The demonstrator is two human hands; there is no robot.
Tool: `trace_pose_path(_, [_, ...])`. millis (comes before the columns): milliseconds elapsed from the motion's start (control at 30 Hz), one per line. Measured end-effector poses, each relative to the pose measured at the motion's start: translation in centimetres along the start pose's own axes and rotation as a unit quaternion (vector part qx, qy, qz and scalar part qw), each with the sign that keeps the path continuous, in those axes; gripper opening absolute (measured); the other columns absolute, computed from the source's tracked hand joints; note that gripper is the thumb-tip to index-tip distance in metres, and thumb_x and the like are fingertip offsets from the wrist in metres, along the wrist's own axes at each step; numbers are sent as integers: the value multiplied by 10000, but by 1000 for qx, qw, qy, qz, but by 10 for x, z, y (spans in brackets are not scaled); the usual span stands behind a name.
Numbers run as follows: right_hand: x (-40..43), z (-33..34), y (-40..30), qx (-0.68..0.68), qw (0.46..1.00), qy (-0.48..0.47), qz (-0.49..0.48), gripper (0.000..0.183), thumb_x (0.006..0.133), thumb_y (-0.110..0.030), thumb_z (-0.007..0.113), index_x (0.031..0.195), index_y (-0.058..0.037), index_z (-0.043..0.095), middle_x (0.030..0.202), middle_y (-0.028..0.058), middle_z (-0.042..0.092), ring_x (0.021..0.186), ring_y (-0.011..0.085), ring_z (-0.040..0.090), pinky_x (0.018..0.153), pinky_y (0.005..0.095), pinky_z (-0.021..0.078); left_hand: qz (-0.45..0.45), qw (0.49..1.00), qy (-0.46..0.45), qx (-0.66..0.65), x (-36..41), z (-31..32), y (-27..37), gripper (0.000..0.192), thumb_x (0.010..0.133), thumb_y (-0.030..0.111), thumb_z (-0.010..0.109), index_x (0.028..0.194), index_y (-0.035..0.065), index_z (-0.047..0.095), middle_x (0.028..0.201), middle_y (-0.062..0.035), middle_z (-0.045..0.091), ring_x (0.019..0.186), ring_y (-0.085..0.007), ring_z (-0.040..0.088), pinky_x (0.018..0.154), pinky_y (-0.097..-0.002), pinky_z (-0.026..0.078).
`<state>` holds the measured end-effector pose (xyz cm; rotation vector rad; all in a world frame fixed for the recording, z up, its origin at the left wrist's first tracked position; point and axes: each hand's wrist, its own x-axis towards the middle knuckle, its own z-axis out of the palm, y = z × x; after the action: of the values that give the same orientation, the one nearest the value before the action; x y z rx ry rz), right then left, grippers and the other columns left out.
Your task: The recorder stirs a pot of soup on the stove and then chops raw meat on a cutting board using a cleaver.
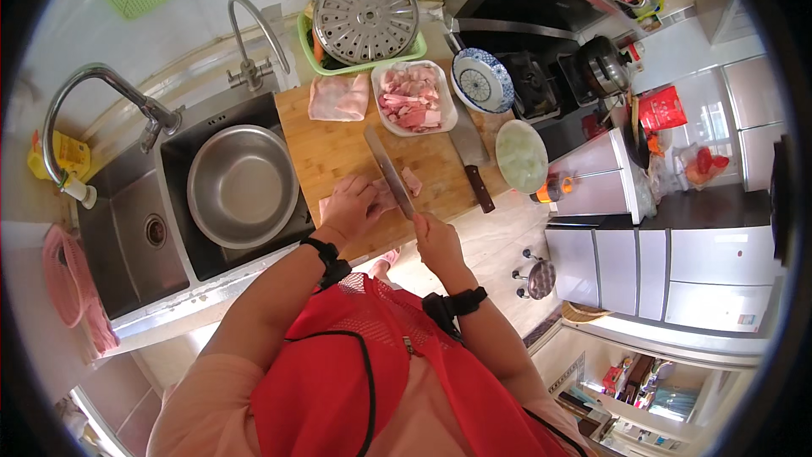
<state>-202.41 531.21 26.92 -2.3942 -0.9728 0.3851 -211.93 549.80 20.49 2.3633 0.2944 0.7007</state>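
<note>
On a wooden cutting board (pixel 330 139), my left hand (pixel 351 203) presses down a piece of raw meat (pixel 382 195) with curled fingers. My right hand (pixel 438 241) grips the handle of a kitchen knife (pixel 388 168), whose blade stands at the meat's right end. A cut slice (pixel 412 181) lies just right of the blade. Farther back, a flat slab of pale raw meat (pixel 339 97) rests beside a white plastic tray (pixel 449 115) filled with cut meat pieces (pixel 410 96). A cleaver (pixel 469 146) with a dark wooden handle lies along the board's right side.
Left of the board, a steel basin (pixel 244 187) sits in the double sink (pixel 120 235) under a curved faucet (pixel 104 73). A green basket (pixel 415 51) holds a perforated steel steamer plate (pixel 366 16). Blue-white bowl (pixel 482 79), bowl with pale-green contents (pixel 521 157) and gas stove (pixel 539 86) stand right.
</note>
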Motion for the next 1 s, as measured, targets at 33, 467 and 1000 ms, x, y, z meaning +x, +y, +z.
trace_pose_path(33, [2,-1,1,-39,999,17,-27,400,1006,-362,442,999,-16,642,523,107,548,424,203,582,444,348,460,0,1000,3,4,-1,0,0,248,656,185,719,858,80,621,973,-87,576,987,-310,539,869,-427,448])
trace_pose_path(467, [2,-4,-2,15,999,-14,48,397,1002,-370,449,1024,-23,641,513,99,544,421,184,575,440,332,460,10,1000,24,2,-4,1,-2,179,675,172,711,806,87,623,940,-67,582,947,-295,546,835,-418,454])
trace_pose_path(1000, [-5,-12,-28,80,990,-99,61,387,993,-354,414,976,-27,620,828,252,644,802,468,608,679,525,473,17,1000,11,-2,2,-2,-1,223,657,150,708,852,80,627,956,-84,569,936,-310,541,817,-419,459])
